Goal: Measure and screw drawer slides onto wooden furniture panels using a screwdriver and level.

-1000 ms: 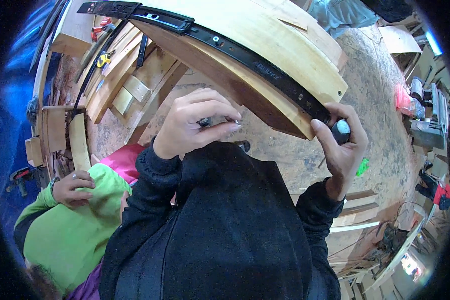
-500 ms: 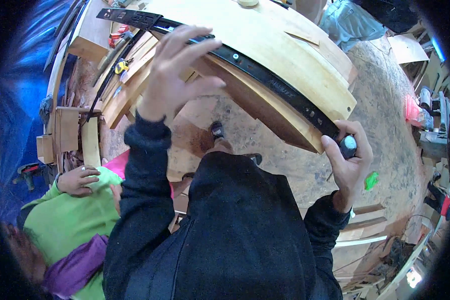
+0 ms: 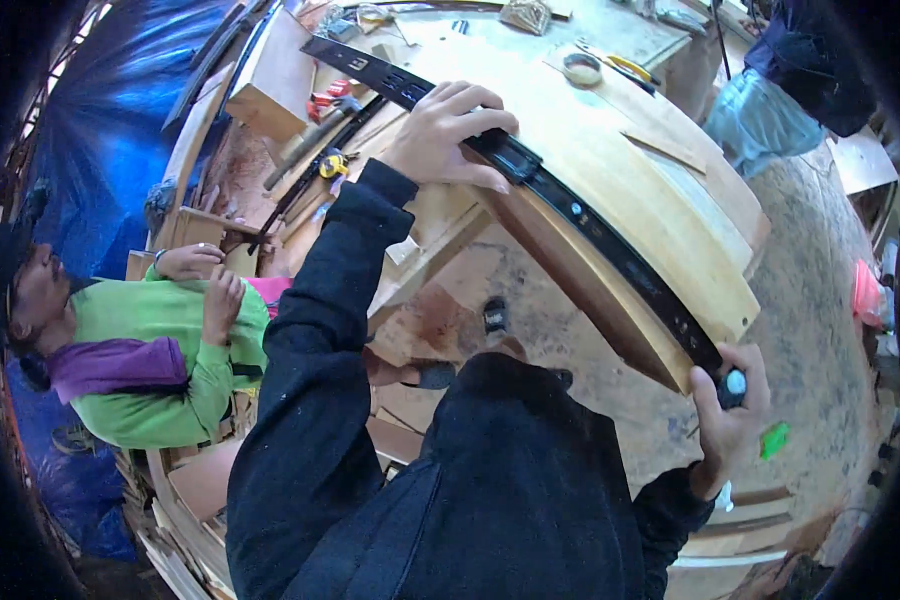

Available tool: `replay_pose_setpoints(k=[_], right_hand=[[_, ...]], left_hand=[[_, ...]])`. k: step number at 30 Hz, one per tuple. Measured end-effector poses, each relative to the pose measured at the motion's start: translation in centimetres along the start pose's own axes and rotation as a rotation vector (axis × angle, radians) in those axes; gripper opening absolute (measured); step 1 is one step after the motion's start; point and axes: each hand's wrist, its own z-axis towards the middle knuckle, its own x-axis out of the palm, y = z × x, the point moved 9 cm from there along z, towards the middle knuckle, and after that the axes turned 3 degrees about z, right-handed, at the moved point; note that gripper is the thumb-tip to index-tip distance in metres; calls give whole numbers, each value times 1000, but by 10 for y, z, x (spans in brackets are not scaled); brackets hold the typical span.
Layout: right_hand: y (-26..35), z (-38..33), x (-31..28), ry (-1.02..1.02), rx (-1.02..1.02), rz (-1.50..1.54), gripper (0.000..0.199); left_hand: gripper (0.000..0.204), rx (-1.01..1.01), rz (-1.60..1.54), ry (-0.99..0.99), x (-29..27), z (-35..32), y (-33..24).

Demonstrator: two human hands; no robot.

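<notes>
A long black metal drawer slide [image 3: 610, 240] lies along the near edge of a pale wooden panel [image 3: 660, 200], running from upper left to lower right. My left hand [image 3: 448, 135] is closed over the slide's left part, with the fingers across its top and the thumb on the near side. At the right end, my right hand [image 3: 735, 410] is wrapped round a dark tool handle with a pale blue-green end [image 3: 735, 385]. Its thumb and fingers are by the panel's corner and the slide's tip. The rest of that tool is hidden.
On the worktop lie a tape roll [image 3: 581, 69] and a bag of small parts [image 3: 526, 15]. A yellow tape measure [image 3: 332, 165] and a hammer [image 3: 310, 142] are at the left. A person in a green shirt [image 3: 150, 310] is close on my left. A blue plastic bag [image 3: 765, 118] hangs at the far right.
My left hand has come down from above the slide and closed on it. The view has shifted, and the co-worker is more upright with hands raised. My right hand stays at the slide's end.
</notes>
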Motion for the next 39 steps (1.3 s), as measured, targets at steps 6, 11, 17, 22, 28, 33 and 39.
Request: replay_pose_setpoints(k=[6,11,17,22,28,33,39], right_hand=[[-1,-1,4,5,30,-49,33],[0,-3,6,-14,76,-47,34],[2,-4,3,6,115,-64,34],[3,-11,2,-3,185,-98,32],[5,-8,8,-2,130,-111,36],[9,-14,8,3,150,-126,45],[11,-14,8,27,75,-160,53]], left_hand=[[78,90,45,88,-6,-5,11],[76,-21,151,261,-30,-41,77],[60,-33,164,506,-22,-27,109],[57,41,124,609,-13,-12,107],[59,84,86,710,-7,-7,110],[68,70,62,720,-1,2,115],[70,41,26,687,-1,-3,120]])
